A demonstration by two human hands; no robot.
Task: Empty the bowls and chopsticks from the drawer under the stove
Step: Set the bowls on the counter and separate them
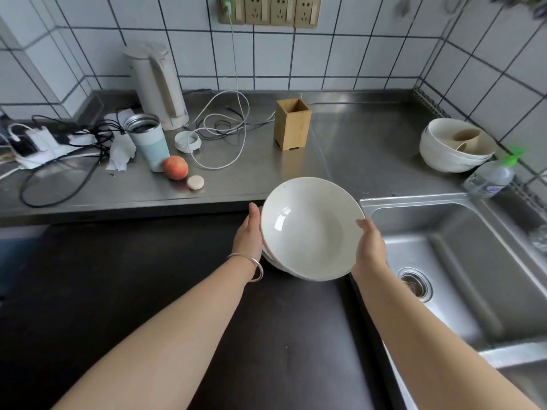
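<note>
A small stack of wide white bowls [310,229] hangs in the air in front of the steel counter's front edge, tilted toward me. My left hand [250,232] grips its left side and my right hand [370,247] grips its right rim, thumb over the edge. Another stack of white bowls [438,158] with small cups inside stands on the counter at the right. An empty wooden chopstick holder [291,124] stands mid-counter. No drawer or chopsticks are in view.
The steel counter [355,137] carries a white kettle [158,84], a tumbler [149,143], a peach [176,167], loose cables [219,125] and a power strip [35,143] on the left. A sink [461,261] lies at the right, a plastic bottle [490,179] behind it.
</note>
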